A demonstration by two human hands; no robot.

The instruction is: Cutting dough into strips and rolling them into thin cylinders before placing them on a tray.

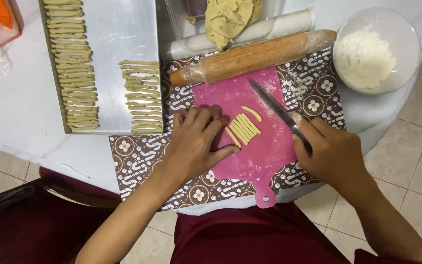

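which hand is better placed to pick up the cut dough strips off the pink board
Left hand: empty, fingers resting on the pink plastic cutting board beside the pale dough strips. Right hand grips the black-handled knife.

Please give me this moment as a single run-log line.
left hand: flat on pink cutting board beside cut dough strips | right hand: grips knife, blade over board | metal tray: rows of strips

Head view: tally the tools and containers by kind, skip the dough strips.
Knife, in the right hand: 1
Rolling pin: 1
Pink cutting board, left hand resting on it: 1
Metal tray: 1
Bowl of flour: 1
Clear container of dough: 1
Total: 6
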